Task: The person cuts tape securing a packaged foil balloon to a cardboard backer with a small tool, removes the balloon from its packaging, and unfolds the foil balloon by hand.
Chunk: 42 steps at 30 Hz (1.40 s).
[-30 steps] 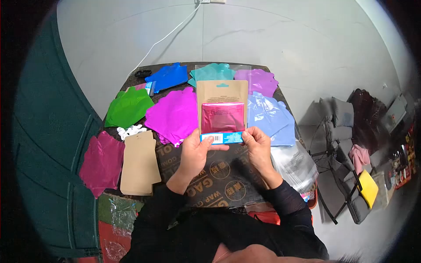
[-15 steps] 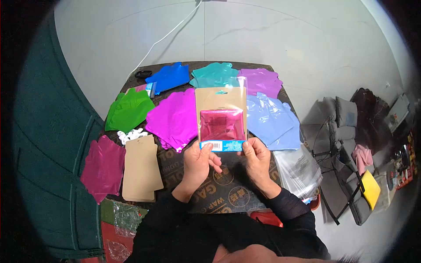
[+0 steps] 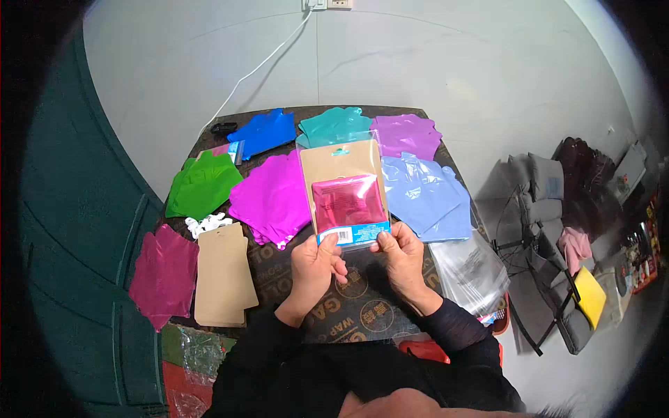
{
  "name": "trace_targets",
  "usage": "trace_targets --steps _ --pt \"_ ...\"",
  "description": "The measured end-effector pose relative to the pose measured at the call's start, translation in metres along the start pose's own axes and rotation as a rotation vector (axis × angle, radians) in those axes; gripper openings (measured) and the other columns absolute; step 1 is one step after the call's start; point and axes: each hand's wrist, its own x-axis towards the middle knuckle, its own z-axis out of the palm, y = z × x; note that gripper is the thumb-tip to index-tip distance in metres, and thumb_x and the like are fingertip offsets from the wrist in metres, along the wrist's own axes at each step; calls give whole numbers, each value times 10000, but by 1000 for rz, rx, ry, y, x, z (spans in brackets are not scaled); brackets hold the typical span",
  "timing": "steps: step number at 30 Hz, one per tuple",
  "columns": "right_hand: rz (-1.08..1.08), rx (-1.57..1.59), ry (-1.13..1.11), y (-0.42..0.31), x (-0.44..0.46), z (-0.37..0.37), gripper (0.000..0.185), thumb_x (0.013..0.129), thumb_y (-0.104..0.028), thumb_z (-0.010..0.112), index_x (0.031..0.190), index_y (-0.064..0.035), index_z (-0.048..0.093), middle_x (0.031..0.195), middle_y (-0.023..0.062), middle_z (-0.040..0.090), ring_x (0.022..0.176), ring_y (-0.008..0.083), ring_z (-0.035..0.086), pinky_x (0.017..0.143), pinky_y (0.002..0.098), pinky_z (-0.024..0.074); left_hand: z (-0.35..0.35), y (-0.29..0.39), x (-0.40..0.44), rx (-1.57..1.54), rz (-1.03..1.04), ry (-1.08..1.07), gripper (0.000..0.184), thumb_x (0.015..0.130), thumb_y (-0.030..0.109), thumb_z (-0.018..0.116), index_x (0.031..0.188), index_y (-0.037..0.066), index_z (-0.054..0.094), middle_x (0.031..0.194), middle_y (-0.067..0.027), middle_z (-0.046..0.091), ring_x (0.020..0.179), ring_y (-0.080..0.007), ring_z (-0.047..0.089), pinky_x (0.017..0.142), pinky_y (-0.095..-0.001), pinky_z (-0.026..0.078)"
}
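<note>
Both my hands hold a clear plastic packet (image 3: 341, 155) with a cardboard backing, a folded shiny pinkish-red foil piece (image 3: 348, 202) and a blue label with a barcode (image 3: 359, 233). My left hand (image 3: 312, 268) pinches the lower left corner between thumb and fingers. At the lower right corner, my right hand (image 3: 404, 259) grips with its thumb on the front. The packet is raised above the table, its top leaning slightly left. Behind it lie a magenta foil stack (image 3: 268, 198) on the left and a light blue stack (image 3: 428, 198) on the right.
Around the patterned table (image 3: 376, 310) lie blue (image 3: 263, 132), teal (image 3: 331, 125), purple (image 3: 408, 134), green (image 3: 203, 184) and dark pink (image 3: 164, 275) foil stacks. Brown cards (image 3: 223, 279) lie left, clear sleeves (image 3: 470, 272) right. A folding chair (image 3: 550, 244) stands beyond the right side.
The packet has tilted, its top edge swinging left while its lower corners stay in both hands. The camera view has shifted slightly.
</note>
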Motion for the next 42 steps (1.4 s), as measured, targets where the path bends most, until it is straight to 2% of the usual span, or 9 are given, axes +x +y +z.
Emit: trace_targets --steps 5,9,10,14,19,30,35,39,42 --pt "-17 37 31 -1 4 -4 75 977 -81 585 927 -30 563 811 42 608 734 100 584 709 212 473 -7 3 2 130 -142 -136 203 1008 106 531 1103 -67 577 887 -174 665 551 -168 620 510 -240 529" --pt "-47 14 -15 3 8 -7 82 972 -91 602 916 -40 572 809 40 611 702 93 567 691 205 471 -9 -17 14 159 405 -175 215 979 37 534 1159 -77 564 989 -196 668 655 -206 664 605 -286 587" --pt "-47 12 -17 4 8 -8 82 972 -91 602 916 -40 572 809 40 611 702 93 567 691 205 471 -8 -16 13 157 406 -173 215 979 37 534 1159 -77 564 989 -196 668 655 -206 664 605 -286 587" --pt "-22 -22 -11 4 9 -9 106 970 -103 608 886 -52 567 789 30 600 689 88 552 679 203 461 2 -11 7 -246 197 -242 267 941 -11 559 1201 -71 542 1022 -199 654 848 -267 690 670 -345 612" --pt "9 -46 10 5 8 -11 126 966 -110 616 862 -63 563 773 23 591 680 82 540 667 199 448 -1 -19 9 -203 127 -229 234 966 -3 516 1187 -76 545 892 -187 674 690 -247 685 634 -323 612" --pt "-35 -89 -55 10 7 -11 114 965 -146 633 902 -62 589 784 30 601 676 97 542 653 198 438 -8 -14 6 -109 27 -189 174 991 63 533 1104 -67 557 742 -154 643 560 -198 638 452 -270 538" --pt "51 276 -21 3 1 15 116 953 -154 654 987 -48 622 850 54 646 687 121 557 669 225 459 -1 -21 5 -170 79 -68 189 996 94 547 1105 -61 552 710 -137 632 525 -172 609 424 -251 505" --pt "331 550 -162 24 -4 6 172 927 -136 683 1057 -36 632 956 85 686 727 137 588 664 261 498 19 -27 -5 -221 58 -96 170 996 97 543 1053 -58 582 687 -135 625 520 -171 599 413 -240 485" --pt "290 516 -33 13 -4 8 167 919 -119 686 1052 -32 635 949 82 692 721 138 601 650 268 513 20 -29 -6 -121 -62 -216 178 994 97 533 1040 -62 596 720 -147 637 539 -180 612 429 -242 492"
